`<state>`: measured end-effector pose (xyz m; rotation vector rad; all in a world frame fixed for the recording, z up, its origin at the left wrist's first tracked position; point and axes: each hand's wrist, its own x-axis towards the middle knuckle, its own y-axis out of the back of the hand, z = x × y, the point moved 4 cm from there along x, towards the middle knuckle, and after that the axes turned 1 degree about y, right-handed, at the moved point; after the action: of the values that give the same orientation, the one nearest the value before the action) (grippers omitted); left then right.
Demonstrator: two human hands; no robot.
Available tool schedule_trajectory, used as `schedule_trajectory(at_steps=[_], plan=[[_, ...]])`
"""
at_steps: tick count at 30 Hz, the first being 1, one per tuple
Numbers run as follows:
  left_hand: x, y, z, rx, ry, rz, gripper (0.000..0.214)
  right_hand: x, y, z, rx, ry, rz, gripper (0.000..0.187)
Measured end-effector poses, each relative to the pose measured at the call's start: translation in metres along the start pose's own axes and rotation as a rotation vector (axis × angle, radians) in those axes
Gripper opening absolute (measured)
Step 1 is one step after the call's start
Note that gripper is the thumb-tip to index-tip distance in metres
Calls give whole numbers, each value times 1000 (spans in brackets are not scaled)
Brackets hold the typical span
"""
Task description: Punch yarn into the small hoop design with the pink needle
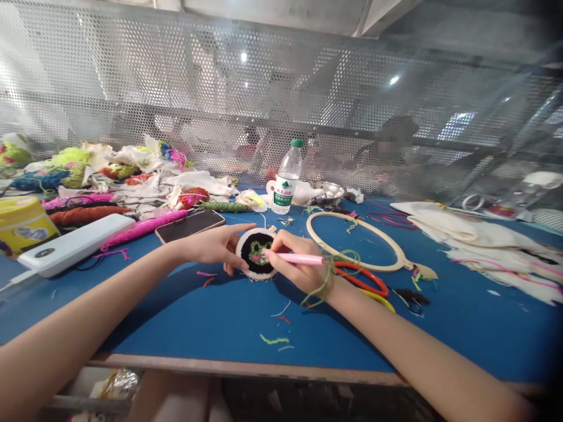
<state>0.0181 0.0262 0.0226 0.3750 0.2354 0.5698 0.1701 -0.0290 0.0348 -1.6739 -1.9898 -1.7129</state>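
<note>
Pink pen-like tool (303,258), pinched between thumb and fingers of the right hand (292,266), its tip at the black cloth (258,269); the left hand (215,246) grips the rim of the small hoop (259,276), over the blue table (197,328). Stitching appears in hand; another stitch would call for a steady rim and slack green yarn (326,276). The round, pale-rimmed piece bears green, textured work with a pink spot. Beyond: bottle (285,183) and larger oval hoop (382,269).
</note>
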Motion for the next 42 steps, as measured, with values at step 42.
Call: schedule_trajectory(at_steps=[42], plan=[[0,-3,3,-2,-9,-14,74,-1,5,-4,-65,40,-7,14]])
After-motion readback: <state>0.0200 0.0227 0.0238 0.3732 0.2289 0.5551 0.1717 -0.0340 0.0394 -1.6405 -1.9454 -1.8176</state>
